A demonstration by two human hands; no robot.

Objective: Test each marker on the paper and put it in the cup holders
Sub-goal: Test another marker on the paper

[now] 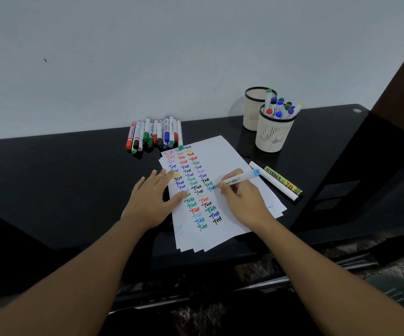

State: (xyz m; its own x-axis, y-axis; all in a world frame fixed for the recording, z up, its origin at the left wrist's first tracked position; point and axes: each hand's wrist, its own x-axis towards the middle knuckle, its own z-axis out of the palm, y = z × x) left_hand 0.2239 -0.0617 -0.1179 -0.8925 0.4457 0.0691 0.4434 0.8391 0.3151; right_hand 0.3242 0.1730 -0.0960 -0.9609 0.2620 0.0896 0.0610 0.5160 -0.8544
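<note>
From the head camera, a stack of white paper (222, 166) is seen lying on a black table (75, 170), its upper sheet covered with columns of coloured "Test" marks. The paper's left edge is pressed flat by the left hand (155, 197), whose fingers are spread straight. A light-blue-capped marker (238, 179) is pinched in the curled fingers of the right hand (241, 202), its tip set against the sheet. Two more markers (279, 181) are laid just beside the paper's right edge. A row of untested markers (155, 134) is ranged beyond the paper. Two cup holders (270, 134) are placed at the back right, the nearer one filled with markers.
</note>
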